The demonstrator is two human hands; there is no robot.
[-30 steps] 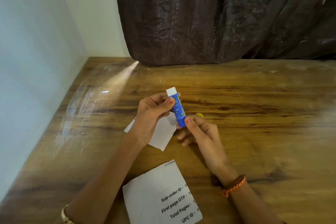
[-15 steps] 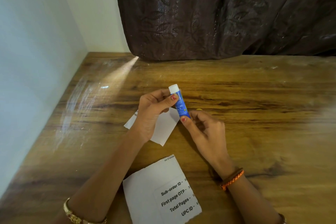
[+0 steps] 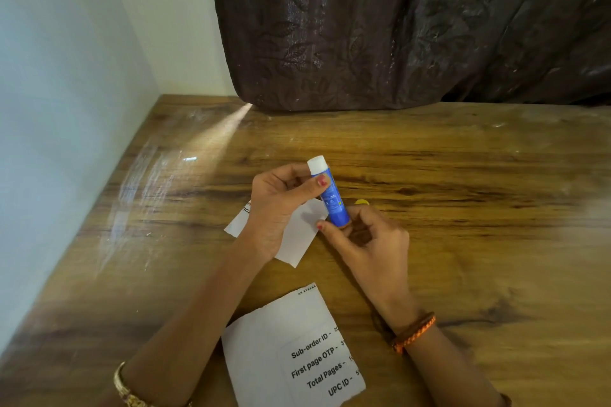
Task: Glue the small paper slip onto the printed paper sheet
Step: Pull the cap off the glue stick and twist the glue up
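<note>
I see the glue stick (image 3: 330,196), a blue tube with a white exposed top, held tilted above the table (image 3: 463,208) between both hands. My left hand (image 3: 277,208) pinches its upper part, thumb against the blue barrel just under the white end. My right hand (image 3: 367,241) curls its fingers around the lower end, thumb tip pressed near the base. A small yellow cap (image 3: 361,202) lies on the wood just beyond the right hand's fingers. The small paper slip (image 3: 297,238), plain white and rectangular with a little print at its far-left corner, lies flat under the left hand, partly hidden by it. The printed paper sheet (image 3: 291,350), white with a ragged edge and bold black lines of text, lies nearer me, between my forearms and apart from the slip. The table is glossy wood grain with streaky glare to the left of my left hand. A dark leaf-patterned curtain (image 3: 396,26) hangs beyond both hands.
</note>
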